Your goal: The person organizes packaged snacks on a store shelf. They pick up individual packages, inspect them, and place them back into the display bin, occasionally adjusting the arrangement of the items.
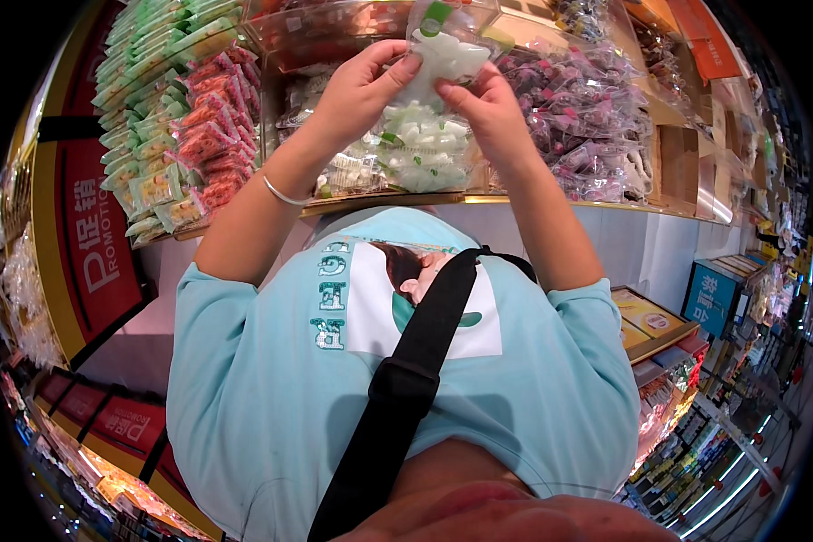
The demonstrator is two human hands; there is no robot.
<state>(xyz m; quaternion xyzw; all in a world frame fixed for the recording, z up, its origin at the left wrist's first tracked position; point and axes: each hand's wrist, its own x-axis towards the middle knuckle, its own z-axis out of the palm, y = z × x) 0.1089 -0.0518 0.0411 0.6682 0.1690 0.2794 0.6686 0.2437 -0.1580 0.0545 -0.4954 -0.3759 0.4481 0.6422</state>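
Between my two hands, above the display bins, is a clear plastic packet (450,57) with pale whitish pieces inside and a green mark on its film. My left hand (369,91) pinches one side of it between thumb and fingers, and a silver bangle circles that wrist. On the opposite side, my right hand (484,112) grips the packet's lower edge with thumb and fingers. Below the hands lies a pile of similar pale packets with green marks (427,146). What the pieces are cannot be told.
Packets with purple and pink contents (569,122) fill the bin at right. Red-pink packets (210,135) and green packets (149,101) stand in rows at left. A gold-coloured shelf edge (488,199) runs before my body. Red promotion panels (95,237) are farther left; a cardboard box (677,159) is at right.
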